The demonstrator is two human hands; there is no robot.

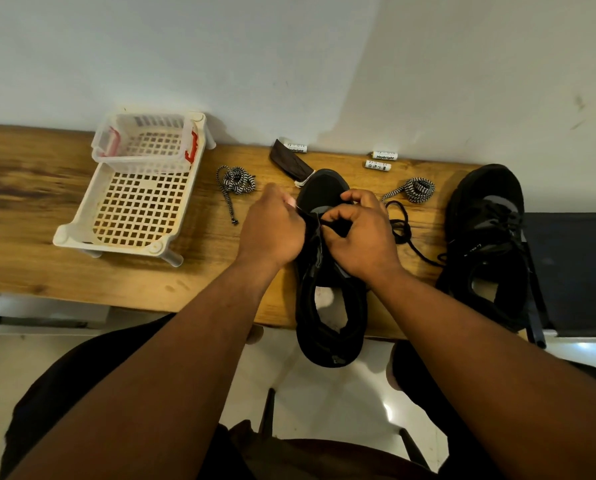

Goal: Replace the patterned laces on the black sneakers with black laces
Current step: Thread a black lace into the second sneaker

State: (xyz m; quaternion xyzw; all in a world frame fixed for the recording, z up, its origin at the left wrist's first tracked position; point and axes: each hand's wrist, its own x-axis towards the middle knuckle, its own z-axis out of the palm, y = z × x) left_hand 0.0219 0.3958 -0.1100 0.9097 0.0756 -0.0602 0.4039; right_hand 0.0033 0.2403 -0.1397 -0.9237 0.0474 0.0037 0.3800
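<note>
Your hands lace a black sneaker (pixel 329 271) at the near edge of a wooden bench (pixel 30 216)

Left hand (pixel 272 230) and right hand (pixel 362 237) both pinch the black lace (pixel 402 226) near the toe; keep both ends even as you thread. Matte dark upper; both patterned laces (pixel 236 181) lie discarded

Wooden bench (pixel 30 216), two black sneakers (pixel 327 306) (pixel 487 244), patterned laces (pixel 236 181) (pixel 416 189), white basket (pixel 82 220), batteries (pixel 385 155)

Single head-worn wide-angle view, looking forward and steeply down from the seated person's own position. The wooden table (pixel 82 271) crosses mid-frame, close below; the white wall (pixel 289 64) fills the upper part, and both forearms enter from the bottom edge.
</note>
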